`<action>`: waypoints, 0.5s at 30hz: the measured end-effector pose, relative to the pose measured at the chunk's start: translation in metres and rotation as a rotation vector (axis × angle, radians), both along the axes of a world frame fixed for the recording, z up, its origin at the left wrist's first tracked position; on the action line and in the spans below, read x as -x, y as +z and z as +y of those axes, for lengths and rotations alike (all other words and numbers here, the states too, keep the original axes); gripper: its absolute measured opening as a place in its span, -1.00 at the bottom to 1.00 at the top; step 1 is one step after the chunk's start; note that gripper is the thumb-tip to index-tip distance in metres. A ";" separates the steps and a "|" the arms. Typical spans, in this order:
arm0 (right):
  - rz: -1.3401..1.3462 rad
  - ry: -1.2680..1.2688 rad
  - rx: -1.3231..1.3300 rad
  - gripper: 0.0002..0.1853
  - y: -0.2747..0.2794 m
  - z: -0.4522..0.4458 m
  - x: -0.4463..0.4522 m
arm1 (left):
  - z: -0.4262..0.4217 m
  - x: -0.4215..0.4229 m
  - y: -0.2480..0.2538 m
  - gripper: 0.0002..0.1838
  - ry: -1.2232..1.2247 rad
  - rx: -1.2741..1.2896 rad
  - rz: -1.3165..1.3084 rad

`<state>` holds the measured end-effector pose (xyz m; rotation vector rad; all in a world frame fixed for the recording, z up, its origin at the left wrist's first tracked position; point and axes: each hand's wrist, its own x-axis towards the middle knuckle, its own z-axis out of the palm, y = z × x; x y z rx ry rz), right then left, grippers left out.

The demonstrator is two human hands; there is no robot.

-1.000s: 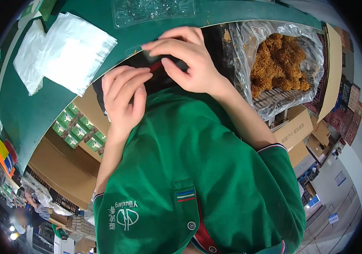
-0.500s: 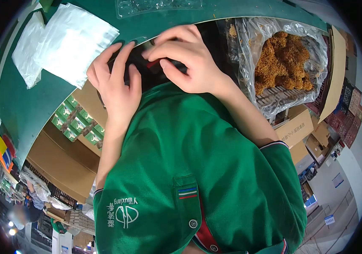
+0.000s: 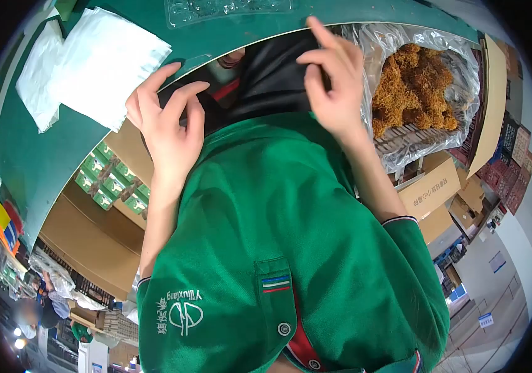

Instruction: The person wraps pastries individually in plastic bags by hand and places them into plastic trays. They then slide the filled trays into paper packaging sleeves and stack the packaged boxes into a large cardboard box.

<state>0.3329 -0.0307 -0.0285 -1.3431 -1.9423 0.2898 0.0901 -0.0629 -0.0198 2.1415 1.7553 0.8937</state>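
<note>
Head camera shows me the right hand (image 3: 342, 102) has moved apart from the left hand (image 3: 171, 133), nearer the plastic bag (image 3: 462, 71), both with fingers released, their close work broken off

Green table (image 3: 32, 168) bears white bags (image 3: 107, 68) and, it seems, a clear tray (image 3: 228, 9).

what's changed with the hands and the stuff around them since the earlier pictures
The right hand has moved right, away from the left hand, which has shifted slightly left with its fingers more spread. Nothing is visibly taken hold of or let go. The white sheets and brown clumps stayed put.
</note>
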 end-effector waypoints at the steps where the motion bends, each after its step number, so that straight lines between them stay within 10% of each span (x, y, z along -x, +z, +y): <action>1: 0.060 0.058 -0.023 -0.78 -0.004 -0.001 0.003 | 0.000 0.000 0.000 -0.72 -0.001 0.002 -0.002; 7: 0.204 0.442 0.079 -0.77 -0.007 -0.025 0.030 | 0.001 0.002 0.001 -0.72 -0.007 0.002 -0.027; 15: 0.233 0.192 0.118 -0.76 -0.004 0.000 0.032 | 0.001 0.001 0.002 -0.73 -0.008 -0.015 -0.031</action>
